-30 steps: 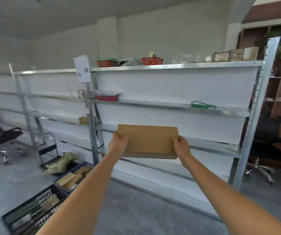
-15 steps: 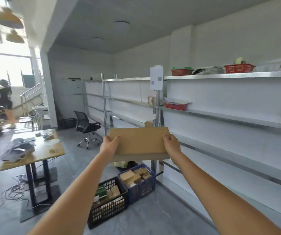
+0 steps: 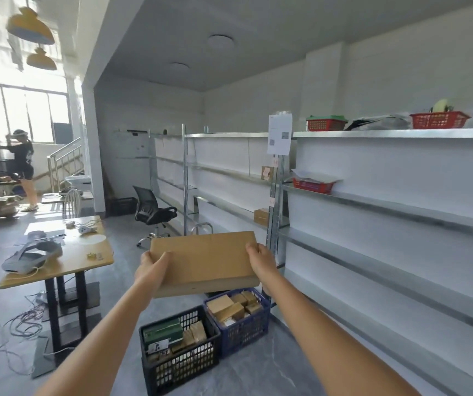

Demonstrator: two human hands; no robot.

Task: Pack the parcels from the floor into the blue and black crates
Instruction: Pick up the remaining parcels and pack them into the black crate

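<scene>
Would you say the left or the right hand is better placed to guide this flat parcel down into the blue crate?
Probably the right hand: it grips the flat parcel directly above the blue crate.

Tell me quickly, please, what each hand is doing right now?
Left hand: grips the left end of the flat cardboard parcel.
Right hand: grips the right end of the same parcel.
</scene>
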